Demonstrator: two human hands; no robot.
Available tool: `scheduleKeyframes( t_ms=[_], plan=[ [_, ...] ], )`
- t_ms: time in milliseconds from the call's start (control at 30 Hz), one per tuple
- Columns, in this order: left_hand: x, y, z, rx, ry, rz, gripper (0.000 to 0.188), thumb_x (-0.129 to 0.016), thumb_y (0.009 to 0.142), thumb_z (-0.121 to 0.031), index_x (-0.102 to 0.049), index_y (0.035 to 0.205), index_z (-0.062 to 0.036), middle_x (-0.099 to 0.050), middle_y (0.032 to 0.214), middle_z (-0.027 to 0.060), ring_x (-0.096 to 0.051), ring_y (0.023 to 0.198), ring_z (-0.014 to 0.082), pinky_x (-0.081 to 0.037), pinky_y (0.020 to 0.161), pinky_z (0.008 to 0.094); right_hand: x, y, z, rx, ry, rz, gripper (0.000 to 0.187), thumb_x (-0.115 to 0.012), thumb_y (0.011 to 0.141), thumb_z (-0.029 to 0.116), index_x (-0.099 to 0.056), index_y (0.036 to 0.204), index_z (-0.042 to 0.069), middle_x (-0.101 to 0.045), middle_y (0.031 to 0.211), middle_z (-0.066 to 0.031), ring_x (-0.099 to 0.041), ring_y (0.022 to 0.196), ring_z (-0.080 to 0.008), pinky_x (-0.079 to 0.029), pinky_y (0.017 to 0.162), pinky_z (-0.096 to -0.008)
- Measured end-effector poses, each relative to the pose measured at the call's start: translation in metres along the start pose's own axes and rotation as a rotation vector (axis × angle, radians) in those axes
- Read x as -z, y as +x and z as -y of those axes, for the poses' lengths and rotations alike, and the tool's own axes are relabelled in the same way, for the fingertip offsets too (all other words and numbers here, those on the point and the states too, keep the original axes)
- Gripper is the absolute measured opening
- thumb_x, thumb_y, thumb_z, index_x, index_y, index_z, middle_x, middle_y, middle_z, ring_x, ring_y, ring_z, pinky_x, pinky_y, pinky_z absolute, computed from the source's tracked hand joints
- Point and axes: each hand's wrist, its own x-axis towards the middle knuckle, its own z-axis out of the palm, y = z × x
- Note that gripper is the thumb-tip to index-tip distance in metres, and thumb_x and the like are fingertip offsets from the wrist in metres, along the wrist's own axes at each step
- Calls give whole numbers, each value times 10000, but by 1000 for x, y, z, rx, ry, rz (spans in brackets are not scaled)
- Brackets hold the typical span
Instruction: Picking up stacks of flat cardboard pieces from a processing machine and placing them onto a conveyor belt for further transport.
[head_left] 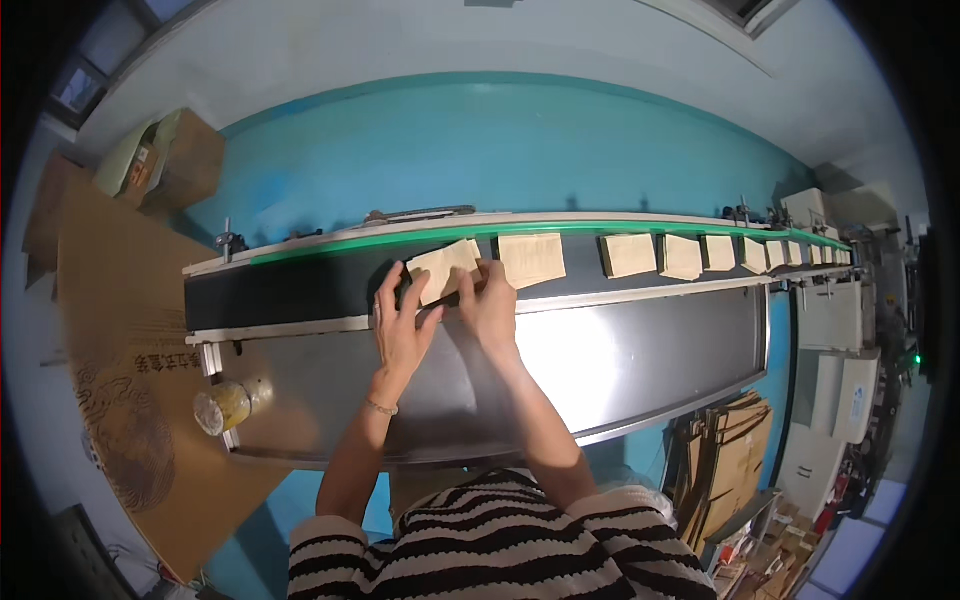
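A stack of cream-coloured paper pieces [437, 270] lies slightly tilted on the dark conveyor belt [290, 294], between my two hands. The fingers of my left hand [402, 325] grip its left end, thumb toward the near edge. On the right end, my right hand [490, 310] has its fingers bent round the paper, hiding part of it. Just to the right of that hand sits a second cream paper stack [532, 260], flat on the belt. Whether the pieces are folded cannot be made out.
More paper stacks [628, 256] line the belt toward the far right. A green guide rail [580, 228] runs along its far side. Nearer me is a metal tray table [680, 345], with a tape roll [222, 408] at its left end. Flattened cardboard [735, 450] leans at the lower right.
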Motion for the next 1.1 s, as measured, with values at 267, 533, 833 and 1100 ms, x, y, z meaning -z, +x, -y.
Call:
scheduleKeyframes(
  t_ms=[267,533,833,1100],
  plan=[
    [-48,20,-18,-285,181,172,373,-775,810,-210,-682,1167,-157,-509,1362,100,-529,1133,314,-452,882,431,68,9,-9,204,-287,-87,370,-671,907,150,-537,1192,-44,-594,1033,-237,-616,910,-395,-503,755,-453],
    [-113,28,-58,-203,-74,201,358,-799,793,-172,-701,1134,-121,-542,1282,132,-569,1026,329,-514,838,420,212,104,-73,322,-629,-572,278,-573,974,198,-608,1152,-13,-595,1026,-192,-540,961,-391,-430,874,-461],
    [-189,24,-99,-219,-101,226,503,-820,771,-187,-634,1234,-127,-490,1336,122,-569,1093,337,-521,870,417,275,124,-88,315,-538,-345,405,-611,961,199,-544,1264,-61,-602,1107,-249,-576,1024,-391,-466,902,-439],
    [-135,-11,-129,-76,-239,209,494,-741,838,-74,-572,1303,-62,-428,1414,172,-552,1170,350,-512,932,398,250,108,-112,-87,536,-404,654,-674,940,408,-363,1373,31,-554,1035,-93,-549,921,-175,-493,733,-343]
  ],
)
